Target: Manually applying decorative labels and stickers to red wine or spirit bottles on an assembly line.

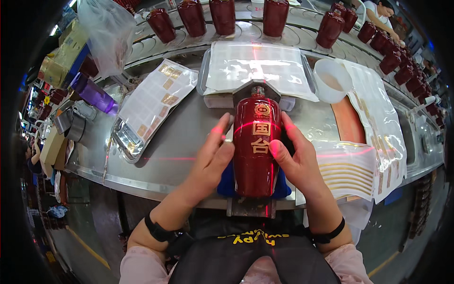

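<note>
A dark red glazed bottle (255, 173) with gold emblem and characters lies in front of me, its neck pointing away into a dark angular bracket (242, 93). Under its near end is a blue cloth pad (283, 185). Red laser lines cross the bottle and both hands. My left hand (213, 156) is open at the bottle's left side, fingers stretched out, with a small gap to the glaze. On the right side, my right hand (300, 158) is also open, its thumb overlapping the bottle's edge; whether it touches is hard to tell.
White sheets (255, 64) on a metal tray stand behind the bracket. A tilted tray bears a sticker sheet (156, 97) at left. Right of me are a translucent cup (332, 81) and gold-striped sheets (347, 170). Red bottles (222, 16) line the curved conveyor; a person (380, 16) is far right.
</note>
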### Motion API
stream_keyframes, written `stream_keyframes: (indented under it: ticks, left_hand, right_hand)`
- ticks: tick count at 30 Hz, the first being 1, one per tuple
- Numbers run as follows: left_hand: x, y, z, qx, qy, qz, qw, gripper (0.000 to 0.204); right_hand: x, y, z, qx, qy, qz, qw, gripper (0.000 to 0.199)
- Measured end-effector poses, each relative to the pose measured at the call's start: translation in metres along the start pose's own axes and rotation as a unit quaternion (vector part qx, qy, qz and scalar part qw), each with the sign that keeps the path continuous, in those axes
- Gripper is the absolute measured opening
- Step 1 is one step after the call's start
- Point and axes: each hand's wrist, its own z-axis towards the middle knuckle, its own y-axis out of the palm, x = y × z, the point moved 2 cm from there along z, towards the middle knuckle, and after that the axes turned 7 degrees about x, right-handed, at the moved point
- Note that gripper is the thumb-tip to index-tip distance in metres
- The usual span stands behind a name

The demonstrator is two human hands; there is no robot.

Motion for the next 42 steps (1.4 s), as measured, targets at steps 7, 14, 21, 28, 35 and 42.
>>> stream_keyframes:
  ticks: [7, 14, 21, 28, 35, 42]
  left_hand:
    - [-0.012, 0.023, 0.013, 0.043, -0.013, -0.115, 0.992, 0.086]
    - [-0.011, 0.024, 0.014, 0.044, -0.013, -0.120, 0.992, 0.086]
    - [-0.010, 0.029, 0.014, 0.060, -0.006, -0.111, 0.992, 0.085]
    - [-0.006, 0.026, 0.015, 0.061, 0.012, -0.059, 0.996, 0.086]
    - [0.006, 0.020, 0.042, 0.094, -0.054, -0.190, 0.976, 0.064]
    - [-0.003, 0.021, 0.051, 0.111, -0.060, -0.163, 0.978, 0.047]
  right_hand:
    - [-0.002, 0.005, 0.000, 0.000, 0.004, -0.030, 1.000, 0.083]
    - [-0.003, 0.002, 0.001, 0.001, 0.006, -0.030, 1.000, 0.085]
    - [0.001, 0.002, 0.002, -0.007, 0.015, -0.021, 1.000, 0.082]
    - [-0.002, -0.002, 0.002, -0.007, 0.005, -0.017, 1.000, 0.079]
    - [-0.027, -0.002, 0.012, 0.024, -0.129, -0.143, 0.981, 0.062]
    - [-0.035, -0.002, 0.010, 0.000, -0.211, -0.196, 0.958, 0.050]
